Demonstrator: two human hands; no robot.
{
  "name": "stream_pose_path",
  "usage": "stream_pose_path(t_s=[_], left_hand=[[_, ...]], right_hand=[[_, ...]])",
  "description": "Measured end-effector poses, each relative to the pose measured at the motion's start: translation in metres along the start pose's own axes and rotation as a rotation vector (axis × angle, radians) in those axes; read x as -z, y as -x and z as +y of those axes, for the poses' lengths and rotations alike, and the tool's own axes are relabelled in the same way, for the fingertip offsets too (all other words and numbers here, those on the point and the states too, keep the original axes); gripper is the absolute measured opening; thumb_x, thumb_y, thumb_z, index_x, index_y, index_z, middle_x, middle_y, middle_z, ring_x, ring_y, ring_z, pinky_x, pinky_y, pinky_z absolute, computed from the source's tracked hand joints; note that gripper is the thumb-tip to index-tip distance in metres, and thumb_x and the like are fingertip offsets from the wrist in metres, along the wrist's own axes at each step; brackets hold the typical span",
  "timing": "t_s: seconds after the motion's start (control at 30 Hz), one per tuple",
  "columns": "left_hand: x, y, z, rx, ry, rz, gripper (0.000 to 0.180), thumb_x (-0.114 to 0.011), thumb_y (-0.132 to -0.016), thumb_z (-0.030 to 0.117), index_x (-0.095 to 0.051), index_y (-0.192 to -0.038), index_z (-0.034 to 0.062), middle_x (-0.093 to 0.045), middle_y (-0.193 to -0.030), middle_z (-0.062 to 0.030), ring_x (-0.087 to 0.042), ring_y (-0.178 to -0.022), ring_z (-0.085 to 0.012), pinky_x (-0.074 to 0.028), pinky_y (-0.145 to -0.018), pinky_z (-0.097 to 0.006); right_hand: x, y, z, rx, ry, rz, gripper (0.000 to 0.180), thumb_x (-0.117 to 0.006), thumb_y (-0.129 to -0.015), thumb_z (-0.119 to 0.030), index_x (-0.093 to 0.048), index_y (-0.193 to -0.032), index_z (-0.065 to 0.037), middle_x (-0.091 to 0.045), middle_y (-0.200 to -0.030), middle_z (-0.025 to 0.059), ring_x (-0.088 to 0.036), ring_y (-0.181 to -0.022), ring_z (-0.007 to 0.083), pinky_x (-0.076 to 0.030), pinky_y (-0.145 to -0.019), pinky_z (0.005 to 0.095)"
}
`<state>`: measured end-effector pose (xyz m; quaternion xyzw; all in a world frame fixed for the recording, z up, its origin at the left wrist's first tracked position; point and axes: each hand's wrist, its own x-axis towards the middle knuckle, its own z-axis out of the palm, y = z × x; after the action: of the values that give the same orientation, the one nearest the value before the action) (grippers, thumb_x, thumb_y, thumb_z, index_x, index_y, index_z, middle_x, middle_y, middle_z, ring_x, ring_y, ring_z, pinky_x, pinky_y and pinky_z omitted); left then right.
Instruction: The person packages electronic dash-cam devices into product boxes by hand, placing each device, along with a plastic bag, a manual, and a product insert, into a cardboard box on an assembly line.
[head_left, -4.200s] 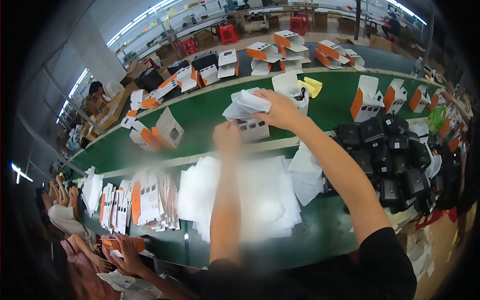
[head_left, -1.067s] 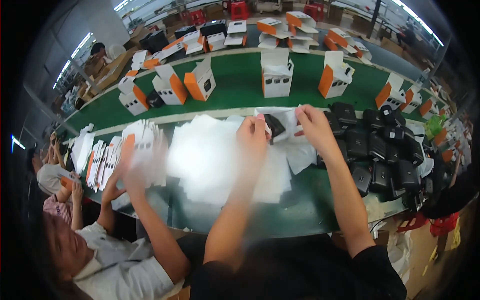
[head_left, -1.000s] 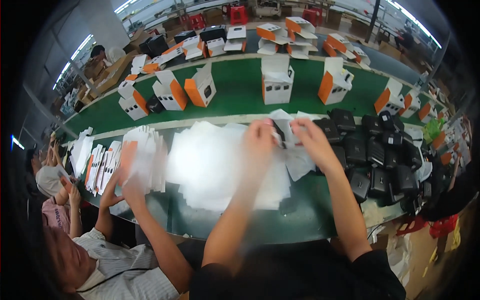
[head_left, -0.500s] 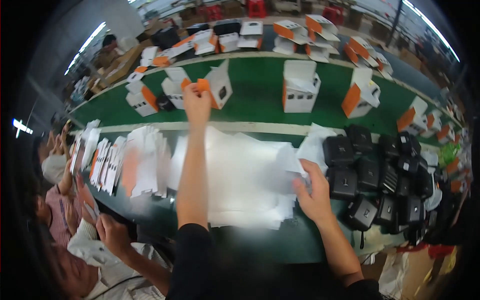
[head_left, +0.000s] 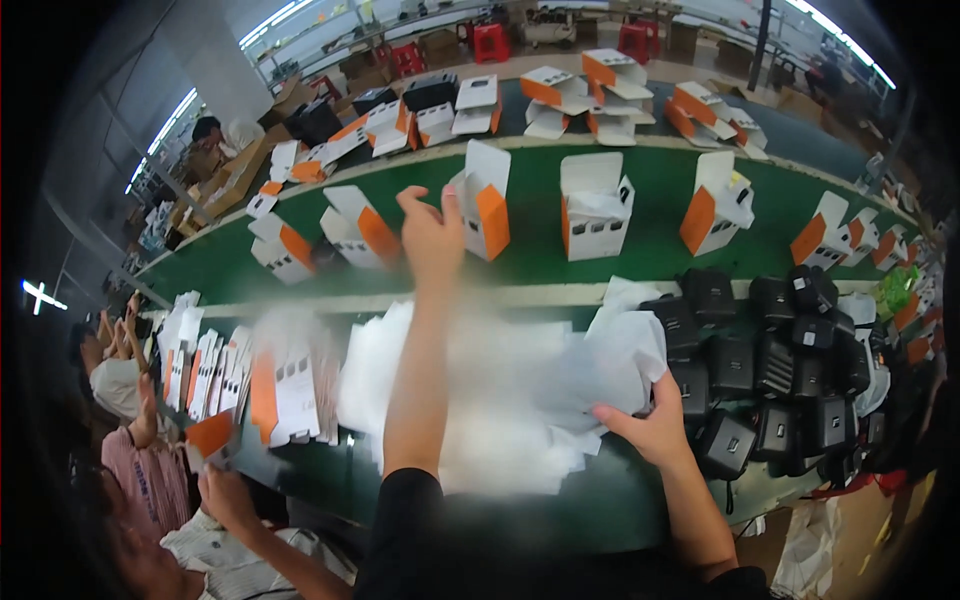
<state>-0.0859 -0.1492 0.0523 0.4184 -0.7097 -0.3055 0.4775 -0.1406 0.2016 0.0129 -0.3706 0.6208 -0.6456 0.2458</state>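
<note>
My left hand (head_left: 432, 235) is stretched far out over the green conveyor belt (head_left: 640, 262), fingers apart, against the left side of an upright white-and-orange carton (head_left: 484, 208); I cannot tell whether it grips it. Close to me, my right hand (head_left: 650, 428) pinches the edge of a white sheet (head_left: 625, 362) lifted from the blurred pile of white sheets (head_left: 490, 400). Just to its right lies a heap of black box-shaped devices (head_left: 780, 370).
More open white-and-orange cartons (head_left: 595, 205) stand in a row along the belt, with others on a second line behind. At my left a person's hand (head_left: 225, 490) works beside stacks of flat cartons (head_left: 285, 385). A cardboard box (head_left: 850, 530) sits at lower right.
My left hand left the sheet pile and reached out to a carton on the belt. My right hand drew back from the devices and now holds a white sheet. The cartons have travelled along the belt.
</note>
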Motion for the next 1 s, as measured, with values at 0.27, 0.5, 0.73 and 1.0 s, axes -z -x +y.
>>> stream_pose_path(t_s=[0.27,0.5,0.73,1.0], left_hand=[[-0.074,-0.021,-0.027,-0.057,0.188,-0.273,0.047,-0.051,-0.104,0.042,-0.066,-0.115,-0.0003,-0.069,-0.101,-0.0253,-0.068,-0.098,-0.0367,-0.051,-0.088,-0.041],[-0.097,-0.005,-0.026,0.01,0.617,-0.161,0.054,-0.046,-0.105,0.043,-0.064,-0.125,-0.0038,-0.07,-0.115,-0.0169,-0.065,-0.106,-0.0263,-0.048,-0.092,-0.037],[-0.096,0.0,-0.026,0.171,0.59,-0.048,0.056,-0.037,-0.11,0.044,-0.065,-0.115,-0.005,-0.071,-0.102,-0.0203,-0.066,-0.094,-0.0302,-0.049,-0.086,-0.041],[-0.116,0.006,-0.018,0.005,0.548,-0.094,0.043,-0.042,-0.109,0.037,-0.061,-0.106,-0.0019,-0.067,-0.093,-0.0125,-0.059,-0.085,-0.0225,-0.048,-0.081,-0.036]], right_hand=[[0.009,-0.079,-0.078,0.288,-0.064,0.068,0.068,-0.081,-0.083,-0.008,-0.047,-0.142,0.0,-0.061,-0.13,0.0113,-0.062,-0.118,0.0213,-0.05,-0.101,0.0369],[-0.051,-0.237,-0.052,0.5,0.094,-0.057,0.06,-0.08,-0.085,-0.011,-0.051,-0.138,-0.004,-0.06,-0.129,0.0096,-0.06,-0.115,0.0195,-0.055,-0.089,0.0342],[-0.019,-0.258,-0.053,0.625,0.653,-0.28,0.057,-0.078,-0.086,-0.017,-0.053,-0.135,-0.002,-0.054,-0.127,0.016,-0.055,-0.119,0.0346,-0.045,-0.104,0.0406],[-0.03,-0.261,-0.057,0.53,0.088,-0.027,0.064,-0.08,-0.087,-0.019,-0.047,-0.139,-0.001,-0.062,-0.126,0.0117,-0.058,-0.116,0.0208,-0.045,-0.101,0.0343]])
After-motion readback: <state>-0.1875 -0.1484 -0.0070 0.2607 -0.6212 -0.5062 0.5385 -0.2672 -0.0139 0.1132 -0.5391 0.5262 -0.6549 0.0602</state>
